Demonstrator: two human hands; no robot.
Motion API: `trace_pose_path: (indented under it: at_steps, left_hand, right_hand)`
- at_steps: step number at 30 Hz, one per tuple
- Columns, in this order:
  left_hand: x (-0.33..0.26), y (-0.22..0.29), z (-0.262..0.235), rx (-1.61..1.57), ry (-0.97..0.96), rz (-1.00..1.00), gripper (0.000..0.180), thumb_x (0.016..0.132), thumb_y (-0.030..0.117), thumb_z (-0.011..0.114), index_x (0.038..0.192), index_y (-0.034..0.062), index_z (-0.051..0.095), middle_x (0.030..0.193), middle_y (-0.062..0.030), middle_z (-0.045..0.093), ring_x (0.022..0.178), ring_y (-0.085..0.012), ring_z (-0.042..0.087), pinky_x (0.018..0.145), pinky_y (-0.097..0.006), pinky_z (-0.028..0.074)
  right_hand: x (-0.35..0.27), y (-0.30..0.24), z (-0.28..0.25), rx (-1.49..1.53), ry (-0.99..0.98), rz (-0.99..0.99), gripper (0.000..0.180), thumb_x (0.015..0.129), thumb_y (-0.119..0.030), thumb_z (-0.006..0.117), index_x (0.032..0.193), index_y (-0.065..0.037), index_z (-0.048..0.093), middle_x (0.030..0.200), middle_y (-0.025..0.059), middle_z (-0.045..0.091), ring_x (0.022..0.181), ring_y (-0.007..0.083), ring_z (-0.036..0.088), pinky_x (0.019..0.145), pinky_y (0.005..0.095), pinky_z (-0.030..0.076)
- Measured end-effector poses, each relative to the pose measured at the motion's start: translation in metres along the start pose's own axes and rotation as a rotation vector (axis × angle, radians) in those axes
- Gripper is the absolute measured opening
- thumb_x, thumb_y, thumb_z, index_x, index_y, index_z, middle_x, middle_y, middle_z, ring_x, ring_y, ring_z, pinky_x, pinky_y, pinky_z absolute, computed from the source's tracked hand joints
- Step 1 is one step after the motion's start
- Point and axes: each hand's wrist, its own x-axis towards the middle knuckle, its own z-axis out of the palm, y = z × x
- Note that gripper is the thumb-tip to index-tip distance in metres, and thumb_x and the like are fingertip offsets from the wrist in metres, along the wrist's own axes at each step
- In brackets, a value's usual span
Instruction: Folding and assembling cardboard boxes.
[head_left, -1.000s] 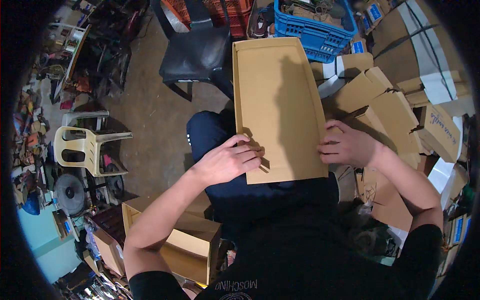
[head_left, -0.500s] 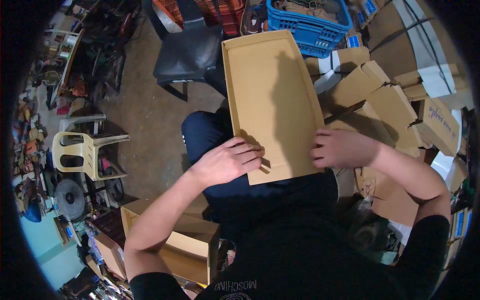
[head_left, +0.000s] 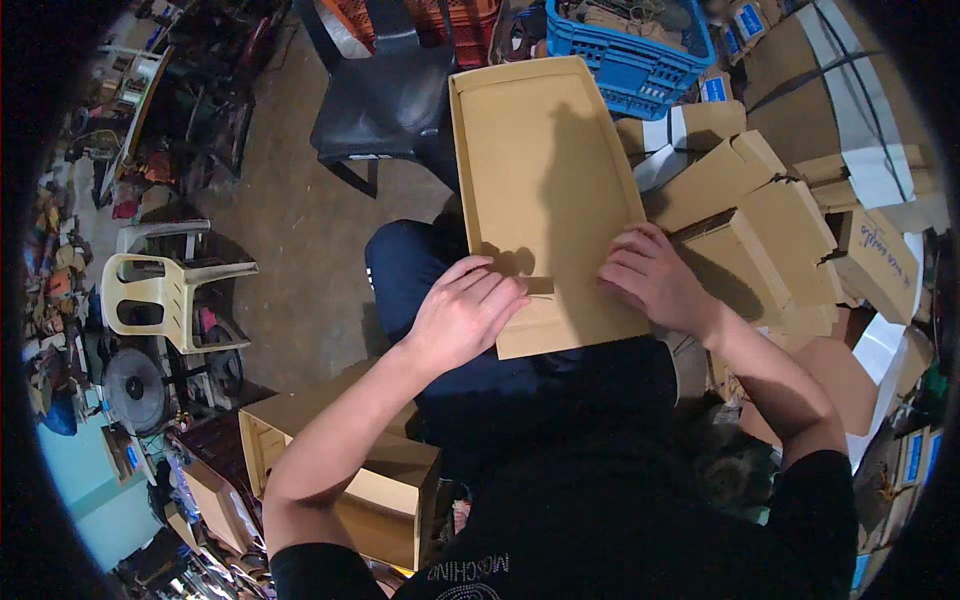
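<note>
Since the earlier frame the flat cardboard box blank (head_left: 545, 200) has slid slightly left across the person's lap, its far end reaching toward the black chair (head_left: 385, 90). The left hand (head_left: 462, 318) lies open, palm down, on its near left corner; the right hand (head_left: 652, 277) presses flat-fingered on the near right edge, with folded cartons (head_left: 760, 230) stacked right and a blue crate (head_left: 640, 50) beyond.

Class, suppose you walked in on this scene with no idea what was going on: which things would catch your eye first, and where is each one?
First, the long flat tan cardboard box blank across the seated person's lap, with the left hand and right hand pressing on its near end. Next, the bright blue plastic crate at the top, beyond the sheet. Then the heap of folded brown cardboard boxes on the right.
</note>
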Motion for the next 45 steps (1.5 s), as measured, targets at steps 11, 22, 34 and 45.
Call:
trace_pose_path:
  at_steps: [11, 22, 34, 45]
  left_hand:
    - [0.006, -0.006, 0.016, 0.082, 0.092, -0.029, 0.009, 0.089, 0.010, 0.079, 0.092, 0.0048, 0.073, 0.086, -0.0084, 0.071, 0.079, -0.0281, 0.072, 0.093, -0.043, 0.063]
    - [0.001, -0.001, -0.002, 0.125, -0.018, 0.177, 0.051, 0.081, 0.039, 0.085, 0.117, 0.0035, 0.074, 0.118, -0.0085, 0.075, 0.117, -0.0284, 0.070, 0.102, -0.044, 0.058]
    - [-0.009, 0.011, -0.004, 0.300, -0.254, 0.097, 0.098, 0.073, 0.042, 0.082, 0.156, 0.0018, 0.049, 0.148, -0.0124, 0.058, 0.130, -0.0302, 0.058, 0.121, -0.053, 0.036]
    - [0.017, 0.009, -0.018, 0.168, -0.222, 0.066, 0.037, 0.095, 0.023, 0.070, 0.128, 0.0043, 0.072, 0.123, -0.0086, 0.069, 0.120, -0.0263, 0.063, 0.122, -0.056, 0.033]
  right_hand:
    - [-0.011, -0.002, 0.018, 0.284, 0.238, 0.159, 0.025, 0.085, -0.008, 0.081, 0.109, -0.009, 0.075, 0.095, 0.0062, 0.068, 0.095, 0.0272, 0.067, 0.106, 0.0484, 0.052]
    - [-0.016, -0.005, 0.006, 0.147, 0.211, 0.039, 0.024, 0.083, -0.006, 0.081, 0.106, -0.009, 0.077, 0.095, 0.0029, 0.071, 0.088, 0.0227, 0.070, 0.102, 0.0519, 0.057]
    - [-0.033, -0.031, -0.023, -0.014, -0.112, 0.149, 0.089, 0.075, -0.049, 0.087, 0.148, -0.008, 0.057, 0.141, 0.0148, 0.059, 0.134, 0.0330, 0.055, 0.124, 0.0570, 0.035]
    - [-0.026, -0.026, -0.015, -0.031, 0.029, 0.199, 0.040, 0.092, -0.027, 0.076, 0.126, -0.006, 0.071, 0.120, 0.0083, 0.073, 0.113, 0.0263, 0.068, 0.122, 0.0524, 0.039]
